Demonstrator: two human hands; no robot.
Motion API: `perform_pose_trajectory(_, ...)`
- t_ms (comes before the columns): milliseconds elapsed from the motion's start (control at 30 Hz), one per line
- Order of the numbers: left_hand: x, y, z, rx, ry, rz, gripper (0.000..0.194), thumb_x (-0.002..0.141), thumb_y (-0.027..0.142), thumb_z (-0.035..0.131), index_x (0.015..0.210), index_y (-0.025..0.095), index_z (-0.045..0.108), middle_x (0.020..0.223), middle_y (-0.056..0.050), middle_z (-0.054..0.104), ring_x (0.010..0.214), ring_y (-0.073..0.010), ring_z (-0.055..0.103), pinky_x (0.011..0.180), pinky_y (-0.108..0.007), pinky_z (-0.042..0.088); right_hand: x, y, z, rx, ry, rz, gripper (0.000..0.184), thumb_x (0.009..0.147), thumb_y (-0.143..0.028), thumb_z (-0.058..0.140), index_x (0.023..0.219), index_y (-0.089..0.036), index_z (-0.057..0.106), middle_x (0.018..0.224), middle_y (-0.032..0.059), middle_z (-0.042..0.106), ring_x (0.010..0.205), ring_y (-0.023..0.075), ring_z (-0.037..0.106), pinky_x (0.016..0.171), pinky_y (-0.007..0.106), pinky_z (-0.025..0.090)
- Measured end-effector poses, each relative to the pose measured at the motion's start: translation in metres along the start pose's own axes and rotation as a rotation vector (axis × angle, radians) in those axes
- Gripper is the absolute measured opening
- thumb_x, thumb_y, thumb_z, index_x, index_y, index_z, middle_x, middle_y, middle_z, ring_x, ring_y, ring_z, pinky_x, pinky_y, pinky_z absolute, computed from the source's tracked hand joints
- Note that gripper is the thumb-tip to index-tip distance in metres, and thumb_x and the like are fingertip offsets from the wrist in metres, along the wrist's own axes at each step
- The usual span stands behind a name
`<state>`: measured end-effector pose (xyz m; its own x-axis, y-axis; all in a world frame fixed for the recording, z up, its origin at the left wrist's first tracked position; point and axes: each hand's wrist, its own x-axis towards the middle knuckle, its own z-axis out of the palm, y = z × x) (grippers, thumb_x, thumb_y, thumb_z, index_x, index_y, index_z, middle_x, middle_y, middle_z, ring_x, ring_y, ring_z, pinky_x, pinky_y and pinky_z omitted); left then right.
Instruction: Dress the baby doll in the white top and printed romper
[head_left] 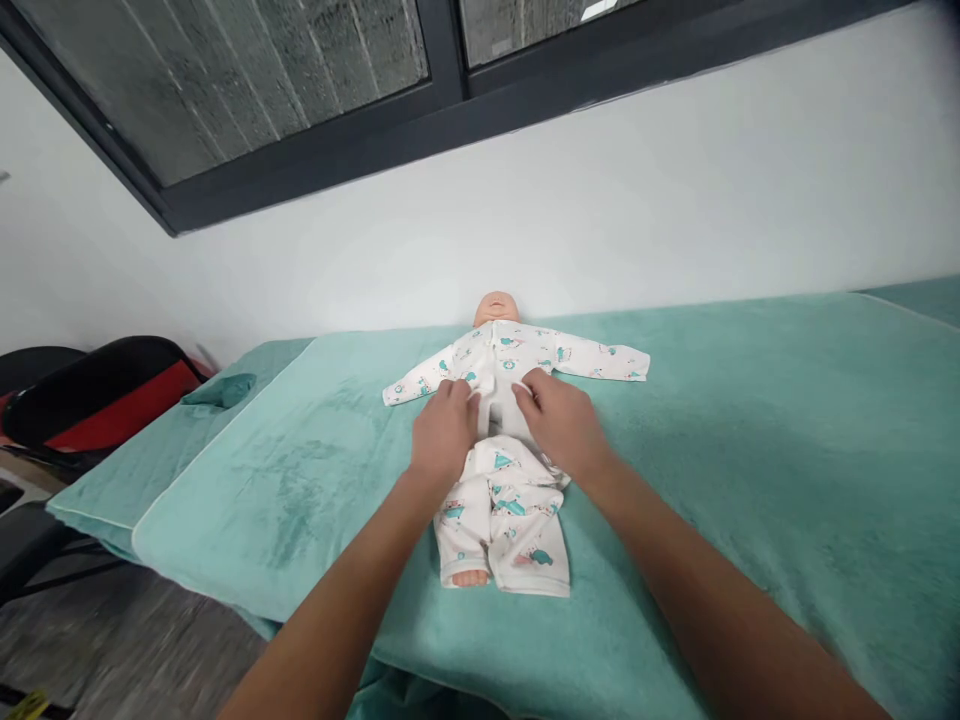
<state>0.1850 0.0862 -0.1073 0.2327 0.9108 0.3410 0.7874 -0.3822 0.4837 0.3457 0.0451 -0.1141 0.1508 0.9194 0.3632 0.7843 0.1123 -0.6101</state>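
Note:
A baby doll (496, 307) lies on its back on the green cover, its head towards the wall. It wears a white printed baby shirt (517, 345) with both sleeves spread out, and matching pants (517, 500); toes peep out of one leg. My left hand (448, 425) has its fingers closed on one lower front edge of the shirt. On the other side, my right hand (559, 415) pinches the opposite front edge. Between the hands the shirt parts slightly at the bottom, just above the waistband. My hands partly hide the doll's belly.
The green cover (750, 450) spreads over the bed, which meets a white wall (675, 200) beneath a dark-framed window (442, 60). Black and red chairs (112, 400) stand at the left. Grey floor (150, 640) shows at lower left.

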Motion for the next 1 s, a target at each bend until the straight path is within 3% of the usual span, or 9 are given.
perform_pose_trajectory(100,0.005,-0.023,-0.006,-0.361,0.192,-0.255,0.023,0.09,0.041,0.045,0.077,0.022,0.045,0.073,0.001,0.05,0.069,-0.0164,0.052,0.067,-0.03,0.042,0.01,0.02,-0.025,0.459,0.058,0.237,0.025,0.091,-0.045,0.043,0.08,-0.023,0.05,0.07,0.0014,0.062,0.064,0.0186,0.063,0.062,0.03,0.046)
perform_pose_trajectory(167,0.004,-0.045,-0.007,-0.664,0.288,-0.476,0.021,0.087,0.04,0.046,0.078,0.022,0.044,0.075,0.001,0.051,0.067,-0.0148,0.053,0.064,-0.029,0.046,0.015,0.045,-0.048,0.609,0.1,0.346,0.025,0.088,-0.046,0.046,0.078,-0.023,0.05,0.075,0.003,0.064,0.066,0.0192,0.064,0.06,0.031,0.048)
perform_pose_trajectory(267,-0.006,-0.072,-0.003,-0.825,0.377,-0.66,0.013,0.079,0.03,0.056,0.078,0.02,0.046,0.076,0.001,0.052,0.066,-0.0133,0.056,0.065,-0.029,0.049,0.017,0.09,-0.084,0.289,0.032,0.521,0.025,0.085,-0.042,0.048,0.071,-0.021,0.053,0.073,0.0068,0.064,0.065,0.0206,0.062,0.061,0.034,0.046)
perform_pose_trajectory(367,-0.023,-0.078,-0.001,-0.726,0.316,-0.543,0.014,0.072,0.026,0.064,0.081,0.019,0.056,0.077,0.0,0.058,0.071,-0.0136,0.056,0.069,-0.028,0.048,0.013,0.111,-0.1,-0.253,-0.071,0.613,0.034,0.083,-0.049,0.049,0.065,-0.021,0.051,0.076,0.0126,0.063,0.07,0.0255,0.059,0.061,0.038,0.042)
perform_pose_trajectory(467,-0.037,-0.071,-0.007,-0.674,0.03,-0.361,0.018,0.071,0.032,0.068,0.082,0.017,0.067,0.082,-0.003,0.065,0.078,-0.0166,0.057,0.074,-0.029,0.046,0.006,0.089,-0.085,-0.196,-0.147,0.365,0.029,0.082,-0.048,0.052,0.071,-0.022,0.056,0.083,0.0092,0.066,0.076,0.0236,0.059,0.064,0.035,0.041)
perform_pose_trajectory(600,-0.044,-0.064,-0.023,-0.726,-0.227,-0.298,0.026,0.071,0.038,0.07,0.086,0.018,0.07,0.083,-0.004,0.066,0.079,-0.0186,0.057,0.073,-0.029,0.045,-0.003,0.036,-0.047,0.26,-0.523,-0.108,0.015,0.079,-0.035,0.057,0.078,-0.023,0.064,0.08,-0.0002,0.066,0.074,0.0164,0.058,0.065,0.028,0.042)
perform_pose_trajectory(700,-0.046,-0.066,-0.031,-0.754,-0.373,-0.233,0.023,0.071,0.037,0.071,0.081,0.017,0.068,0.08,-0.003,0.062,0.076,-0.0171,0.055,0.071,-0.027,0.044,-0.007,0.021,-0.037,0.361,-0.663,-0.163,0.012,0.076,-0.028,0.059,0.08,-0.022,0.067,0.081,-0.0011,0.067,0.075,0.0157,0.058,0.064,0.026,0.042)
perform_pose_trajectory(800,-0.046,-0.071,-0.035,-0.769,-0.45,-0.162,0.019,0.071,0.034,0.072,0.078,0.017,0.066,0.083,-0.004,0.06,0.078,-0.0169,0.054,0.071,-0.026,0.043,-0.006,0.027,-0.043,0.395,-0.788,-0.142,0.014,0.073,-0.028,0.063,0.085,-0.022,0.069,0.088,-0.0003,0.069,0.081,0.0172,0.06,0.069,0.027,0.044)
perform_pose_trajectory(1000,-0.047,-0.072,-0.033,-0.79,-0.409,-0.135,0.025,0.074,0.04,0.068,0.069,0.017,0.063,0.091,-0.006,0.059,0.087,-0.0203,0.054,0.08,-0.03,0.043,-0.01,0.029,-0.048,0.333,-0.796,-0.192,0.014,0.069,-0.024,0.065,0.082,-0.023,0.063,0.087,-0.0017,0.063,0.08,0.0158,0.055,0.068,0.026,0.041)
